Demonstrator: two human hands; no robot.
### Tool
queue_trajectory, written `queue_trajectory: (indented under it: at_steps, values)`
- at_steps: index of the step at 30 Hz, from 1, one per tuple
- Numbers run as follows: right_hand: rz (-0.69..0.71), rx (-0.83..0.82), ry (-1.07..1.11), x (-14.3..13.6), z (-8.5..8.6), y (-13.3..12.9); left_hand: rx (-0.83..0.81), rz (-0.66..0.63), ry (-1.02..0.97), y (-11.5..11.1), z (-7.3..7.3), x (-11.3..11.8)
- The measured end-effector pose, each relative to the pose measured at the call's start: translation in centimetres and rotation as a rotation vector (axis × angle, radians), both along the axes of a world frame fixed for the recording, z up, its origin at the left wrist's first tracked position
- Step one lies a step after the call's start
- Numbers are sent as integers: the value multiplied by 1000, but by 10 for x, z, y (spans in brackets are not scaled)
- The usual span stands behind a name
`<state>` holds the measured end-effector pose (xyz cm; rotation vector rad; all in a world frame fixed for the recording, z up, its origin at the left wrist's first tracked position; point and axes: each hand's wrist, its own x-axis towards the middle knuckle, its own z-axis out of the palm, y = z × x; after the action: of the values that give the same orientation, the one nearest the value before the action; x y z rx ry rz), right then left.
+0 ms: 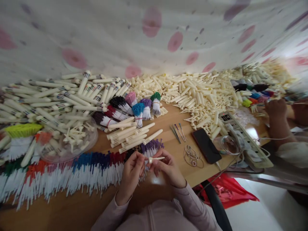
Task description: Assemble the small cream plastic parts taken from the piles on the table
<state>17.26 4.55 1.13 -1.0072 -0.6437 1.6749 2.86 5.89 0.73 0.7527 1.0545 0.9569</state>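
Above the table's front edge, my right hand (170, 168) pinches a small cream plastic pen part (156, 159) with a wide head and a thin stem. The stem points right. My left hand (133, 173) is closed in a pinch right at the part's wide end; what sits between its fingertips is hidden. Just beyond my hands lie purple-topped refills (151, 146) and a small stack of cream pen barrels (132, 136). Along the table's front left spreads a long row of white refills (91, 173) with coloured tops.
Several bundled refills (139, 112) lie behind the barrels. Assembled pens (48, 93) pile up left, around a clear bowl (92, 138); loose cream parts (192, 89) heap behind. Rightward are tweezers (175, 134), a phone (206, 146), a power strip (245, 138) and another person's hand (276, 110).
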Motion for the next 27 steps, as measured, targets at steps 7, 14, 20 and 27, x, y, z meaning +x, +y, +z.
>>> queue_trajectory:
  at_steps: [7, 14, 20, 27]
  values:
    - [-39, -5, 26, -2, -7, -2, 108, 58, 151, -2, 5, -6]
    - [-24, -36, 78, -3, -11, -4, 195, 59, 200, -8, 5, -6]
    - [-19, -55, 50, -4, -9, -5, 66, 50, -3, -6, 4, -5]
    - [-34, -66, 15, -5, -9, -5, 13, 65, -74, -6, 7, -5]
